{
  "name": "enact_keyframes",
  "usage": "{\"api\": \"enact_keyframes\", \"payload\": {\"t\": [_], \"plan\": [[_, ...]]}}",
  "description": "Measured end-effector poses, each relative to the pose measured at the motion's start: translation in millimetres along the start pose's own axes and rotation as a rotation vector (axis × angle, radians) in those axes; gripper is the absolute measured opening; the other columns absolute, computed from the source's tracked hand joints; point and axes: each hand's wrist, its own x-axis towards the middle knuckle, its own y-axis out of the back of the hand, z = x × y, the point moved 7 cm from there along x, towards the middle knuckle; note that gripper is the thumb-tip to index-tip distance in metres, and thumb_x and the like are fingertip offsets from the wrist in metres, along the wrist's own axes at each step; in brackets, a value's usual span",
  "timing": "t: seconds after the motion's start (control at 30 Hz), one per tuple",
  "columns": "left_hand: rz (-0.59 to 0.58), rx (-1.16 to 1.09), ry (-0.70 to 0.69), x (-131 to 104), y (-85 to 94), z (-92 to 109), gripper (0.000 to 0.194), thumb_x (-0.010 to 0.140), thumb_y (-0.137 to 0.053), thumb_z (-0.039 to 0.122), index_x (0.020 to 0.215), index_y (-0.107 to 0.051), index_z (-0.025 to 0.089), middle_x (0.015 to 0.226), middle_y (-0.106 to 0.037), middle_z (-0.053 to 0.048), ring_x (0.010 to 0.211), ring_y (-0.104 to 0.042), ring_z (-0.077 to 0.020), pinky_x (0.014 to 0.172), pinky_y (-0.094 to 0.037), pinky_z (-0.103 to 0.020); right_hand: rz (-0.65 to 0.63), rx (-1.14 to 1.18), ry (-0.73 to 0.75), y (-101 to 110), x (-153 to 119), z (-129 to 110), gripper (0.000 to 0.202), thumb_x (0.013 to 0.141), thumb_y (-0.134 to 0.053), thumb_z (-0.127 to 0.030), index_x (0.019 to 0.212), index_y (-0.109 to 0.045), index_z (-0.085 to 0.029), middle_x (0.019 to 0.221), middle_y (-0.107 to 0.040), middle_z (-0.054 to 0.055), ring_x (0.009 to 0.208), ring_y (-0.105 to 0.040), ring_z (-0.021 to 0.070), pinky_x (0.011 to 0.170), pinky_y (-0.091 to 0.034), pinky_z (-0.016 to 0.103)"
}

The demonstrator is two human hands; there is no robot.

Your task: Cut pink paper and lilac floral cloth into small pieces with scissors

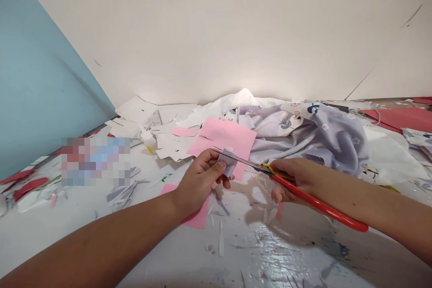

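Note:
Between the thumb and fingers of my left hand [202, 177] is a small grey-lilac piece [228, 162], pinched near the middle of the view. My right hand [293, 177] is closed on scissors [313, 200] with red and yellow handles. The scissor blades point left and lie across the upper part of the small piece, close to my left fingertips. Pink paper [232, 137] lies behind my left hand, and another pink sheet [199, 216] is partly hidden under my left wrist.
Crumpled lilac and white patterned fabric [337, 135] is heaped behind my right hand. White paper scraps [172, 146] lie at the back left, red pieces [401, 119] at the far right. A large white board [229, 31] stands behind the table [175, 256]. A blurred patch covers the left.

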Motion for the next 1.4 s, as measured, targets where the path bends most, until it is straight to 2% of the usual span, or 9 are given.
{"api": "enact_keyframes", "payload": {"t": [0.2,0.5,0.7,0.87,1.13,1.4], "plan": [[0.036,-0.021,0.063,-0.4,2.5,-3.2,0.011,0.081,-0.052,0.032,0.081,-0.052,0.02,0.065,-0.06,0.002,0.053,-0.054,-0.0087,0.048,-0.043,-0.02,0.047,-0.057,0.057,-0.2,5.5,4.2,0.036,0.071,-0.052,-0.053,0.064,-0.042,-0.02,0.06,-0.046,-0.004,0.052,-0.041,0.0113,0.049,-0.029,0.023],[0.077,-0.01,0.078,-0.3,5.6,-2.8,0.016,0.079,-0.053,0.034,0.079,-0.051,0.018,0.064,-0.06,0.001,0.051,-0.054,-0.0085,0.046,-0.041,-0.019,0.014,0.027,0.021,-0.1,-2.9,-6.6,0.028,0.075,-0.05,-0.043,0.063,-0.04,-0.019,0.067,-0.057,0.001,0.057,-0.047,0.0137,0.052,-0.031,0.024],[0.069,0.006,0.067,0.0,5.1,-1.2,0.015,0.081,-0.051,0.033,0.079,-0.05,0.019,0.063,-0.06,0.001,0.052,-0.054,-0.0083,0.048,-0.041,-0.019,0.007,-0.004,0.028,-3.6,-1.5,-3.5,0.031,0.077,-0.046,-0.049,0.068,-0.045,-0.019,0.067,-0.059,0.002,0.056,-0.046,0.0135,0.051,-0.034,0.024],[0.081,-0.002,0.072,-0.5,6.2,-1.4,0.016,0.08,-0.053,0.034,0.079,-0.051,0.019,0.063,-0.06,0.001,0.051,-0.054,-0.0082,0.048,-0.04,-0.019,0.014,0.008,0.068,-4.0,-1.9,-7.9,0.026,0.08,-0.043,-0.042,0.067,-0.046,-0.02,0.071,-0.063,0.002,0.06,-0.052,0.0149,0.054,-0.036,0.024],[0.093,-0.023,0.091,-1.0,7.4,-3.3,0.017,0.078,-0.054,0.035,0.08,-0.051,0.018,0.061,-0.059,0.001,0.051,-0.054,-0.0095,0.049,-0.041,-0.02,0.099,-0.186,0.052,-3.8,5.3,4.4,0.034,0.076,-0.046,-0.05,0.059,-0.042,-0.02,0.056,-0.052,-0.001,0.049,-0.044,0.0129,0.046,-0.031,0.024],[0.08,-0.036,0.094,-1.0,6.3,-2.8,0.015,0.079,-0.053,0.034,0.077,-0.05,0.019,0.059,-0.058,0.003,0.051,-0.054,-0.0091,0.05,-0.04,-0.02,0.091,-0.222,0.052,-7.8,6.8,7.5,0.04,0.075,-0.046,-0.055,0.058,-0.043,-0.019,0.053,-0.047,-0.002,0.048,-0.041,0.011,0.046,-0.029,0.023]]}}
